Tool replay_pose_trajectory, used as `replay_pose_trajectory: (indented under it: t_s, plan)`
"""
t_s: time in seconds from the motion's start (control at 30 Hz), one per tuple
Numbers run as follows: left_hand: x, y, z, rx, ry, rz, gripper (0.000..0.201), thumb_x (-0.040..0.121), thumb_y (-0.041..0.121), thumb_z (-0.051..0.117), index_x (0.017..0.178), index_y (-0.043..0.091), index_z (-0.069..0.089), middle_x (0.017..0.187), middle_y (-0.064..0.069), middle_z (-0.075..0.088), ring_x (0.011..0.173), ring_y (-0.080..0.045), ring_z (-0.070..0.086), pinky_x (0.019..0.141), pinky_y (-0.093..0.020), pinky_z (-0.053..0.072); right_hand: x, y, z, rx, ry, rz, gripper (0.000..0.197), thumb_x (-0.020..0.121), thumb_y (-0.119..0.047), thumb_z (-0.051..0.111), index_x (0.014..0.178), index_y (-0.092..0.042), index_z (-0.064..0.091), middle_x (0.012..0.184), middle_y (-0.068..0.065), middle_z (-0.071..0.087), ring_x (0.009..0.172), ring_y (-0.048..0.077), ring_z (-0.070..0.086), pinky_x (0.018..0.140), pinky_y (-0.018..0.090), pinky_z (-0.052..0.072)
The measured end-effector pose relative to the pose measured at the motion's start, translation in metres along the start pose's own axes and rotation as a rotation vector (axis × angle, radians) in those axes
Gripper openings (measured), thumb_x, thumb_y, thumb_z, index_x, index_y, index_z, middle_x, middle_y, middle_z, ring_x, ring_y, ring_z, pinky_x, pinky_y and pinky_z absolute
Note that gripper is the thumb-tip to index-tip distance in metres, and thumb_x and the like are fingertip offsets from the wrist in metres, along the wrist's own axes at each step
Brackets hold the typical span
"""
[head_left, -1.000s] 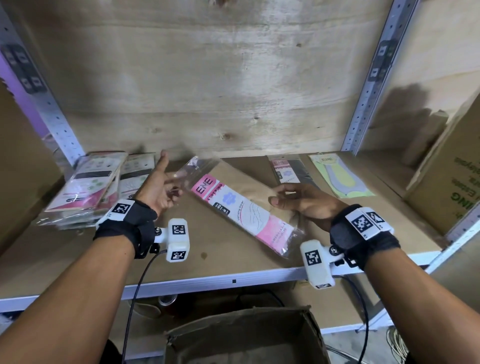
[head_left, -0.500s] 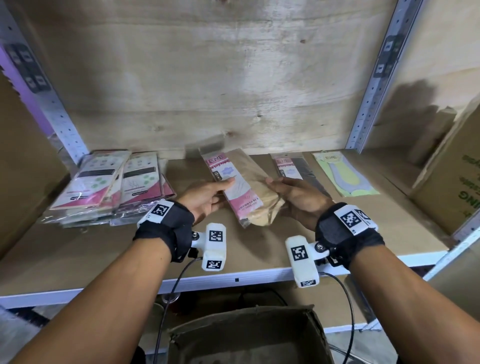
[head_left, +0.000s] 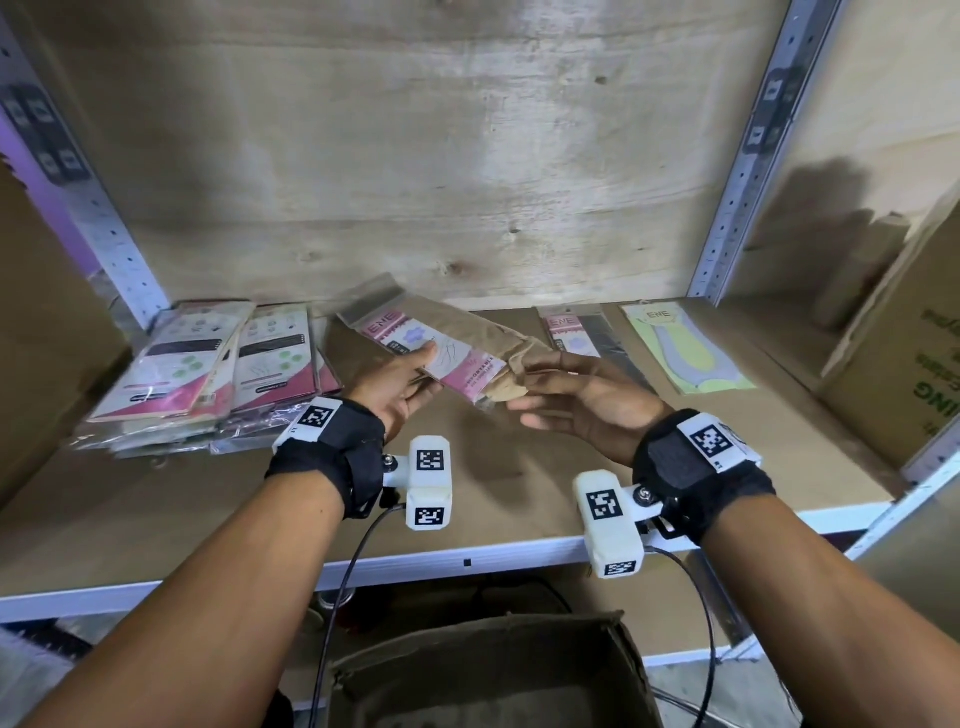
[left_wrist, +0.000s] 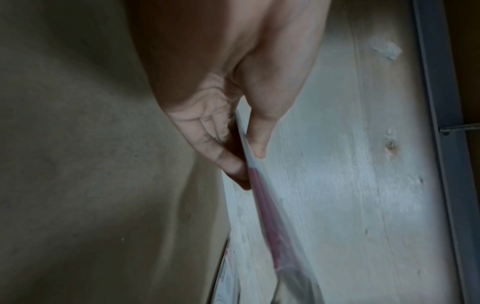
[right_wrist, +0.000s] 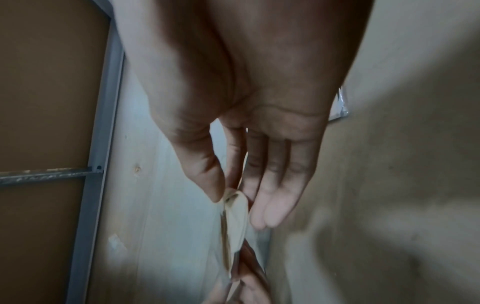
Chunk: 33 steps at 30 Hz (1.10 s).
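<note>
A plywood shelf (head_left: 519, 519) in a metal rack carries a stack (head_left: 208, 374) of packets at its left. The packet (head_left: 457, 348) is held clear above mid-shelf. The left hand (head_left: 395, 387) has its fingers (left_wrist: 228, 162) clamped on one side, and the right hand (head_left: 587, 410) pinches the beige end. It is best kept flat and squared to the stack before release. The open box (head_left: 493, 675) below is too dark inside to show its contents.
</note>
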<state>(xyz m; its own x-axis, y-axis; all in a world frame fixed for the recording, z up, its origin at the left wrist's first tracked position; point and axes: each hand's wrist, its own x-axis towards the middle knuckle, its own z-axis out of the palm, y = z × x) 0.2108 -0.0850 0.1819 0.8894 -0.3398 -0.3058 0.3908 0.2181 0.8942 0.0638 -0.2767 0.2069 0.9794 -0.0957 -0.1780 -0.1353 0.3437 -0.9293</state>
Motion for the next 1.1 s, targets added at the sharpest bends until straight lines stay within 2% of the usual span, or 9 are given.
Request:
replay_pose_trajectory:
  t_s: [0.1,0.2,0.3,0.43,0.57,0.73,0.83,0.93,1.1]
  plan:
    - [0.002,-0.002,0.001,-0.022,-0.009,-0.005,0.021,0.087,0.016,0.072,0.106,0.011,0.064,0.094,-0.006,0.075,0.070,-0.010,0.073,0.053,-0.019,0.055,0.003,0.006,0.003,0.008,0.087,-0.037,0.023,0.084,0.003,0.069,0.103,-0.008,0.067,0.090,0.008,0.072,0.077,0.022,0.068,0.065,0.027,0.060]
    - [0.004,-0.005,0.001,-0.060,-0.041,-0.013,0.022,0.086,0.015,0.072,0.106,0.010,0.064,0.093,-0.007,0.076,0.071,-0.011,0.075,0.054,-0.019,0.056,0.006,0.011,0.003,0.064,0.155,-0.067,0.019,0.084,0.005,0.068,0.098,-0.007,0.069,0.087,0.010,0.070,0.070,0.020,0.066,0.061,0.025,0.057]
    - [0.006,-0.004,-0.001,-0.094,-0.049,-0.037,0.022,0.085,0.016,0.073,0.104,0.010,0.064,0.095,-0.009,0.076,0.081,-0.015,0.073,0.056,-0.021,0.056,0.007,0.013,0.002,0.144,0.156,-0.095,0.020,0.084,0.010,0.065,0.098,-0.003,0.070,0.083,0.011,0.071,0.068,0.020,0.070,0.060,0.023,0.058]
    - [0.008,-0.004,-0.002,-0.127,-0.072,-0.082,0.020,0.085,0.016,0.072,0.101,0.008,0.064,0.084,-0.007,0.078,0.088,-0.017,0.068,0.057,-0.021,0.057,0.007,0.010,0.003,0.187,0.151,-0.145,0.020,0.086,0.014,0.061,0.095,-0.002,0.068,0.078,0.009,0.074,0.071,0.018,0.073,0.064,0.022,0.059]
    - [0.007,-0.005,0.003,-0.118,-0.077,-0.077,0.017,0.086,0.014,0.072,0.100,0.009,0.064,0.093,-0.009,0.076,0.088,-0.016,0.069,0.057,-0.021,0.057,0.005,0.006,0.004,0.241,0.124,-0.214,0.021,0.085,0.018,0.059,0.089,-0.002,0.066,0.078,0.009,0.073,0.076,0.017,0.073,0.070,0.026,0.061]
    - [0.001,-0.009,0.010,-0.113,-0.085,-0.049,0.014,0.085,0.011,0.072,0.097,0.010,0.064,0.086,-0.007,0.078,0.089,-0.017,0.071,0.057,-0.022,0.057,0.001,0.004,0.009,0.090,0.202,-0.247,0.021,0.080,0.007,0.072,0.096,-0.002,0.061,0.084,0.014,0.071,0.060,0.020,0.070,0.053,0.025,0.057]
    - [-0.001,-0.009,0.011,-0.134,-0.097,-0.043,0.012,0.087,0.010,0.070,0.098,0.009,0.064,0.089,-0.009,0.077,0.091,-0.018,0.069,0.057,-0.022,0.057,0.001,0.006,0.008,0.068,0.259,-0.234,0.026,0.080,0.000,0.076,0.092,-0.009,0.055,0.071,0.007,0.072,0.050,0.019,0.066,0.045,0.025,0.053]
    - [-0.003,-0.007,0.013,-0.142,-0.115,-0.048,0.012,0.089,0.011,0.068,0.100,0.008,0.063,0.097,-0.011,0.074,0.094,-0.018,0.068,0.057,-0.022,0.057,0.002,0.007,0.006,0.086,0.262,-0.215,0.022,0.082,0.002,0.073,0.089,-0.011,0.056,0.068,0.008,0.071,0.053,0.020,0.068,0.046,0.026,0.054]
    - [-0.009,-0.006,0.018,-0.073,-0.135,-0.026,0.011,0.089,0.013,0.069,0.098,0.010,0.064,0.091,-0.007,0.076,0.089,-0.017,0.069,0.058,-0.021,0.057,0.001,0.007,0.008,0.047,0.217,-0.137,0.027,0.083,-0.008,0.074,0.105,-0.008,0.059,0.078,0.012,0.074,0.060,0.021,0.068,0.051,0.026,0.057]
